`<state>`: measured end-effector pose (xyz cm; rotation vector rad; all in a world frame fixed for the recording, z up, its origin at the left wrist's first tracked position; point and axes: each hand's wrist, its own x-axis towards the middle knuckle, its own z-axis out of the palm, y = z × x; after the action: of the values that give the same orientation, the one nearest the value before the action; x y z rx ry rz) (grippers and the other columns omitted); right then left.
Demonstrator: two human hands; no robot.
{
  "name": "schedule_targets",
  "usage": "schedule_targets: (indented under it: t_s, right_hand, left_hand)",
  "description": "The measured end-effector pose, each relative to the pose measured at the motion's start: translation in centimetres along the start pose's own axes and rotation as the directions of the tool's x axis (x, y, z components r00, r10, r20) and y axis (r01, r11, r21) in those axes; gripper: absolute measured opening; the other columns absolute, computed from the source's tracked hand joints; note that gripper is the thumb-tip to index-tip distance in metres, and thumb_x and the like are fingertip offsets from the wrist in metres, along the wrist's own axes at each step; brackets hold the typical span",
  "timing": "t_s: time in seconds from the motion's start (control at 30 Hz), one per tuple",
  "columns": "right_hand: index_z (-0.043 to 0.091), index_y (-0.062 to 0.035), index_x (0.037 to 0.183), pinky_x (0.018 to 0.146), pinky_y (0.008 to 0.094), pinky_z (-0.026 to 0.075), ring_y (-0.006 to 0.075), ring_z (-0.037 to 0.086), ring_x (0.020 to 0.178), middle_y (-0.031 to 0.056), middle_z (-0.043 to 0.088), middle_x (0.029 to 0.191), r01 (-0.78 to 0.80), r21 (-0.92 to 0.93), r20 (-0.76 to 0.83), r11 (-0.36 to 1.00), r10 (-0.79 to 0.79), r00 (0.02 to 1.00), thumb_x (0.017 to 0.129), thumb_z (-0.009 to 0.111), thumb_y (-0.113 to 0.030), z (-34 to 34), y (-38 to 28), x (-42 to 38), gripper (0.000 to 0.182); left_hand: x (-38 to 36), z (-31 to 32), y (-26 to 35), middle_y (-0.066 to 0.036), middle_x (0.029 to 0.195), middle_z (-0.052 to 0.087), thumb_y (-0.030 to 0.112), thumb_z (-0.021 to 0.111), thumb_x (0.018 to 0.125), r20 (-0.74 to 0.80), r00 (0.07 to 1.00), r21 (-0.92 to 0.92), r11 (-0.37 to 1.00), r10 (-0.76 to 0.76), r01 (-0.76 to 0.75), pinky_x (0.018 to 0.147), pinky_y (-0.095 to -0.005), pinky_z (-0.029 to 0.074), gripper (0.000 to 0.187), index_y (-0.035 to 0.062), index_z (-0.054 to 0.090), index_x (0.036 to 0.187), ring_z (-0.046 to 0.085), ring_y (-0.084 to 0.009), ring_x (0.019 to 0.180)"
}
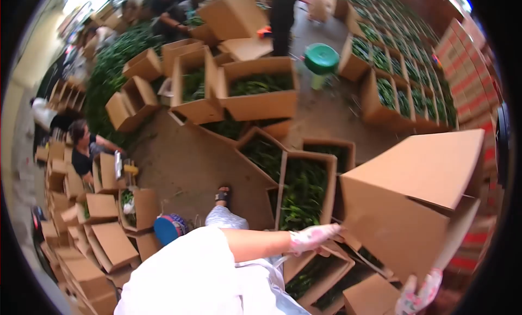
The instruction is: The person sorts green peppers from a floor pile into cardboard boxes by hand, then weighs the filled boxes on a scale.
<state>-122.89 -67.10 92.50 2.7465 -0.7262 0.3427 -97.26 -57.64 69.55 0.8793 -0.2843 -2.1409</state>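
Large brown cardboard box (399, 225) tilts at four o'clock, white floral-gloved left hand (314, 238) and right hand (420, 296) flanking its lower edges, presumably to steady it. Left fingers extended, right fingers parted; cannot tell grip.

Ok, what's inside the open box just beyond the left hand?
The open box beyond the left hand holds loose leafy greens. They cover its bottom, so whatever lies beneath the top layer cannot be seen.
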Motion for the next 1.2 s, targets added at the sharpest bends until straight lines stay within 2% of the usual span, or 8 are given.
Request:
schedule_targets:
  t_s: [0.07, 0.27, 0.43, 0.6, 0.67, 0.77, 1.0, 1.2]
  right_hand:
    - [0.053, -0.0035, 0.089, 0.075, 0.0476, 0.045, 0.0329, 0.055, 0.082, 0.0153, 0.054, 0.088, 0.186, 0.234, -0.192, 0.954, -0.142, 0.971, 0.066, 0.07, -0.012, 3.9, -8.0, 8.6, 0.029]
    - [0.049, -0.0164, 0.064, 0.058, 0.0338, 0.043, 0.0181, 0.054, 0.059, 0.0002, 0.047, 0.061, 0.625, 0.565, -0.14, 0.539, -0.684, 0.716, 0.06, 0.069, -0.018, 7.6, -34.7, 29.3, 0.02]
    - [0.051, -0.0126, 0.069, 0.069, 0.0346, 0.044, 0.0218, 0.054, 0.068, 0.0031, 0.05, 0.069, 0.806, 0.52, -0.281, 0.282, -0.835, 0.473, 0.065, 0.063, -0.018, 9.4, -51.6, 40.5, 0.013]
    - [0.051, -0.0039, 0.122, 0.089, 0.0437, 0.043, 0.0318, 0.053, 0.102, 0.0136, 0.053, 0.109, 0.775, 0.55, -0.553, 0.31, -0.561, 0.617, 0.065, 0.069, -0.013, 6.7, -61.7, 48.8, 0.06]
    - [0.05, -0.0025, 0.123, 0.085, 0.0431, 0.045, 0.0332, 0.055, 0.096, 0.0145, 0.053, 0.106, 0.687, 0.686, -0.523, 0.239, -0.496, 0.694, 0.068, 0.07, -0.012, 6.8, -62.1, 48.2, 0.059]
    - [0.051, -0.0017, 0.12, 0.077, 0.0406, 0.048, 0.0329, 0.057, 0.089, 0.0147, 0.056, 0.1, 0.518, 0.8, -0.279, 0.303, -0.578, 0.767, 0.072, 0.068, -0.01, 11.4, -59.1, 42.4, 0.051]
    - [0.061, -0.0139, 0.11, 0.083, 0.0406, 0.049, 0.0311, 0.061, 0.094, 0.0152, 0.062, 0.098, -0.278, 0.493, 0.794, 0.825, -0.295, 0.531, 0.083, 0.057, -0.027, 19.1, -44.3, 16.5, 0.03]
    - [0.061, -0.0111, 0.106, 0.084, 0.041, 0.048, 0.0318, 0.06, 0.097, 0.0132, 0.062, 0.102, -0.797, 0.218, 0.8, 0.563, 0.365, 0.477, 0.085, 0.057, -0.025, 17.1, -35.2, 0.0, 0.025]
  left_hand:
    - [-8.3, -6.4, 2.5, -0.012, 0.14, 0.041, 0.057, 0.025, 0.095, -0.103, 0.993, -0.596, 0.803, -0.064, -0.01, 0.101, -0.0499, 0.038, 0.065, 0.0134, 0.03, 0.143, 0.042, -0.0338, 0.126]
    - [-28.4, -21.1, -1.8, -0.018, 0.137, 0.043, 0.068, 0.029, 0.089, -0.39, 0.899, -0.767, 0.469, 0.2, -0.438, 0.099, -0.0526, 0.04, 0.078, 0.0086, 0.036, 0.137, 0.049, -0.0358, 0.118]
    - [-38.6, -29.9, -0.3, -0.015, 0.125, 0.054, 0.058, 0.027, 0.093, -0.566, 0.539, -0.723, -0.061, 0.624, -0.689, 0.096, -0.0469, 0.044, 0.065, 0.0076, 0.042, 0.132, 0.053, -0.0327, 0.114]
    - [-50.2, -39.6, 11.9, -0.015, 0.127, 0.053, 0.052, 0.025, 0.096, -0.372, 0.358, -0.891, -0.22, 0.857, -0.398, 0.095, -0.0481, 0.045, 0.056, 0.0096, 0.049, 0.125, 0.052, -0.0328, 0.115]
    - [-51.6, -46.2, 12.9, -0.015, 0.13, 0.051, 0.045, 0.035, 0.097, -0.76, 0.053, -0.147, -0.092, 0.648, -0.985, 0.096, -0.0462, 0.044, 0.048, 0.0095, 0.047, 0.127, 0.053, -0.0317, 0.114]
    - [-51.3, -46.7, 12.9, -0.013, 0.123, 0.056, 0.034, 0.045, 0.096, -0.854, 0.034, 0.005, 0.073, 0.519, -0.997, 0.091, -0.0422, 0.047, 0.038, 0.0095, 0.049, 0.125, 0.056, -0.0286, 0.109]
    - [-39.8, -46.1, 3.3, -0.018, 0.115, 0.058, 0.028, 0.049, 0.094, -0.934, 0.322, -0.153, 0.643, 0.154, -0.75, 0.068, -0.0357, 0.052, 0.036, 0.0061, 0.049, 0.122, 0.062, -0.0302, 0.093]
    - [-27.6, -35.1, 0.1, -0.011, 0.102, 0.055, 0.009, 0.051, 0.093, -0.622, 0.708, 0.001, 0.904, 0.335, -0.427, 0.055, -0.0202, 0.042, 0.031, 0.003, 0.046, 0.123, 0.053, -0.0103, 0.071]
